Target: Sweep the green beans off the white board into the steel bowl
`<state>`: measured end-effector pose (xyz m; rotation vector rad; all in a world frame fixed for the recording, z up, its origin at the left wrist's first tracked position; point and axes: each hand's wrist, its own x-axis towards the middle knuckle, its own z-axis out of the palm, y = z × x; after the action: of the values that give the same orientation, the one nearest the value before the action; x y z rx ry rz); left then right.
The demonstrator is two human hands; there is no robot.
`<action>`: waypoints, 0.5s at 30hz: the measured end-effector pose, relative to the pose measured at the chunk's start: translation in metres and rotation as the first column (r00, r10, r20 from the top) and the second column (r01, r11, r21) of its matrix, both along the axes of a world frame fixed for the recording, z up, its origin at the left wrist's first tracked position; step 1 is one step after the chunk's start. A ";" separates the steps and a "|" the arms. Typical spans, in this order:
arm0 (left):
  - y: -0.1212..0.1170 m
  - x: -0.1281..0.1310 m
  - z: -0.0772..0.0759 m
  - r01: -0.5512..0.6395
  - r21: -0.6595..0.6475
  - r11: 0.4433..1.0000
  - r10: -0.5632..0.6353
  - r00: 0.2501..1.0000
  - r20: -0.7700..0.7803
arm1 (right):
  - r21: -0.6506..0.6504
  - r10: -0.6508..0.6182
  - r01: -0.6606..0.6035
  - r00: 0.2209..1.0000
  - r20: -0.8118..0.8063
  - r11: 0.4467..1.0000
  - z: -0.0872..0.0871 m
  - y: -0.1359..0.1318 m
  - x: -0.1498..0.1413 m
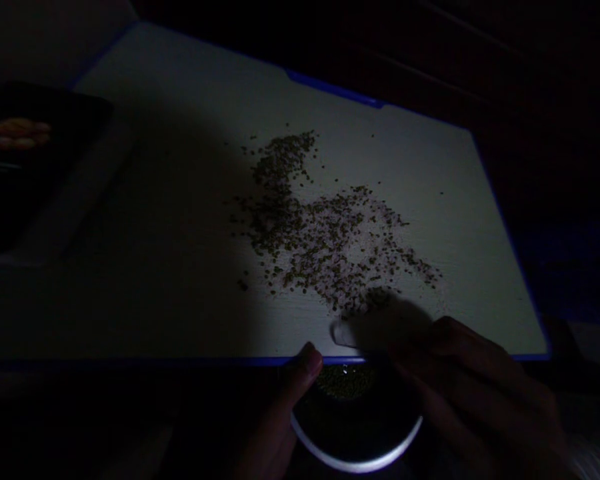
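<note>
Small dark greenish grains [325, 247], looking like mung beans mixed with paler bits, lie spread over a light board [190, 293] with a blue edge. My left hand [280, 407] grips a dark bowl [365, 463] with a bright metallic rim, just below the board's near edge. Similar green grains [345, 380] lie inside the bowl. My right hand [475, 373] is closed on a flat, pale, round-ended piece [353, 333], held at the near edge of the spread grains. Most of my left hand's fingers are hidden, and the light is very dim.
At the left of the board lies a dark box-like object [45, 180] with a picture of round, light-brown things on it. The board's far edge has a blue strip [335, 89]. Deep shadow covers the surroundings.
</note>
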<state>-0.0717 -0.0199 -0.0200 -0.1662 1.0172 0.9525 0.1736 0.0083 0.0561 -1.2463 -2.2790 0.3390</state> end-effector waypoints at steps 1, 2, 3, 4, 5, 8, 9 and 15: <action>-0.002 -0.001 -0.002 0.016 0.007 1.000 -0.016 1.000 0.006 | 0.035 0.017 -0.016 1.000 -0.021 0.999 0.003 0.007 -0.002; -0.004 -0.002 -0.004 0.023 0.031 0.999 -0.023 1.000 0.018 | 0.028 0.023 -0.022 0.999 -0.029 0.999 0.007 0.015 -0.004; -0.005 -0.003 -0.005 0.016 0.050 0.999 -0.017 1.000 0.022 | 0.041 0.034 -0.032 0.998 -0.046 0.999 0.011 0.024 -0.007; -0.007 -0.002 -0.007 0.003 0.066 0.998 -0.005 1.000 0.030 | 0.052 0.029 -0.027 0.998 -0.050 0.998 0.015 0.033 -0.010; -0.008 -0.001 -0.008 -0.013 0.072 0.997 0.010 0.999 0.038 | 0.062 0.043 -0.039 0.997 -0.057 0.997 0.018 0.042 -0.014; -0.009 0.001 -0.012 -0.027 0.064 0.998 0.023 0.997 0.073 | 0.078 0.105 -0.100 0.992 -0.065 0.992 0.021 0.068 -0.027; -0.008 0.000 -0.013 -0.031 0.071 0.997 0.026 0.998 0.063 | 0.075 0.125 -0.120 0.990 -0.068 0.990 0.020 0.076 -0.032; 0.001 -0.032 -0.016 0.115 0.310 0.944 -0.093 0.992 -0.086 | -0.021 0.081 -0.082 0.996 -0.024 0.996 0.017 0.126 -0.044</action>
<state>-0.1041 -0.0188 -0.0356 0.1873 0.9148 1.0156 0.1292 0.1345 0.0733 -1.1566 -2.3167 0.4068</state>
